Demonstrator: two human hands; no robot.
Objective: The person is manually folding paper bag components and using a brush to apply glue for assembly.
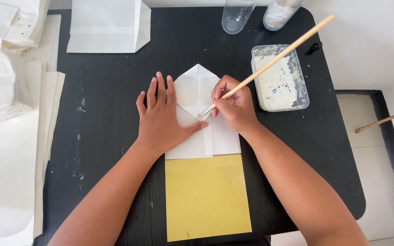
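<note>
At the counter's [115, 136] centre, the folded white paper [197, 91] is creased to a point; gluing looks underway. Left hand [160, 118] lies flat, fingers spread, pinning it; right hand [233, 107] is closed around the brush [274, 57]. Glue tray [304, 86] sits at two o'clock.

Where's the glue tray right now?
In the head view, the clear plastic glue tray sits on the black table, right of the folded white paper, just beyond the right hand.
</note>
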